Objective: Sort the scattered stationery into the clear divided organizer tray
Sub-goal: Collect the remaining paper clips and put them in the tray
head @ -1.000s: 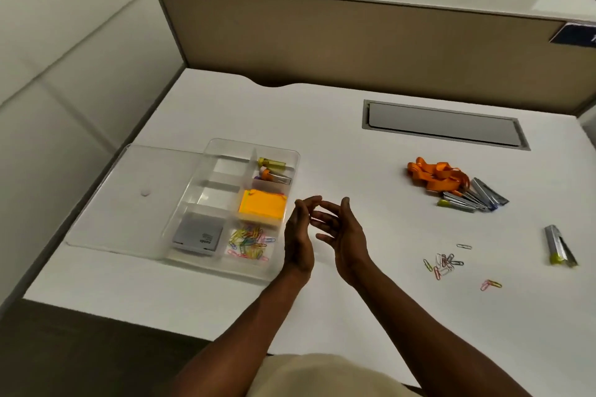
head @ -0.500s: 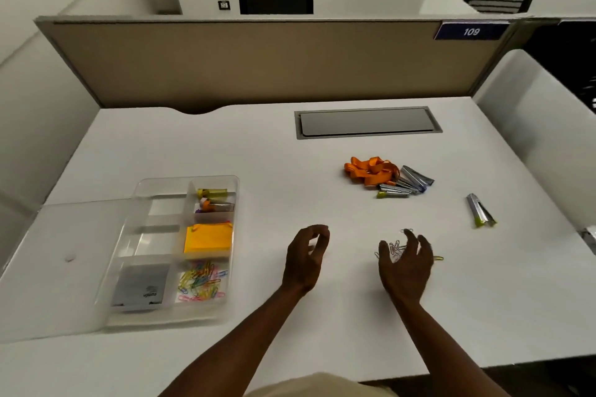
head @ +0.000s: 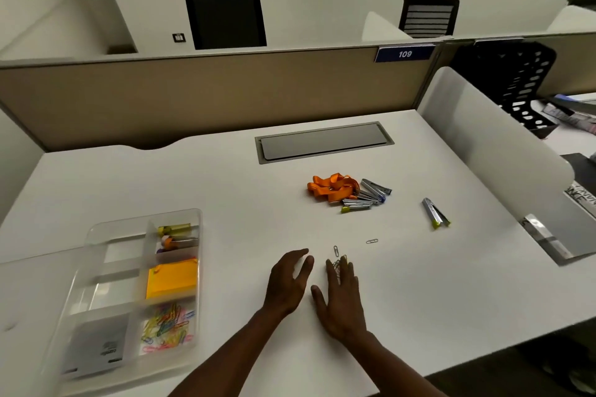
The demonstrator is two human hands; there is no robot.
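Note:
The clear divided organizer tray (head: 96, 255) lies at the desk's front left and holds coloured paper clips (head: 167, 327), an orange sticky-note pad (head: 172, 278), a grey card (head: 96, 345) and small items at the back. My right hand (head: 342, 296) lies flat on the desk, its fingertips over a small bunch of loose paper clips (head: 338, 263). My left hand (head: 288, 280) hovers just left of it, fingers straight and holding nothing. Two single clips (head: 372, 241) lie apart from the bunch.
An orange lanyard (head: 332, 185) with several metal staple removers (head: 367, 196) sits mid-desk, and one more remover (head: 435, 213) lies to the right. The tray's clear lid (head: 29, 287) lies left of the tray. A grey cable hatch (head: 322, 142) is behind; a white side panel (head: 490, 155) bounds the right.
My view swung right and up. Both hands moved from beside the tray to the loose clips; my right hand went from cupped above them to flat on them.

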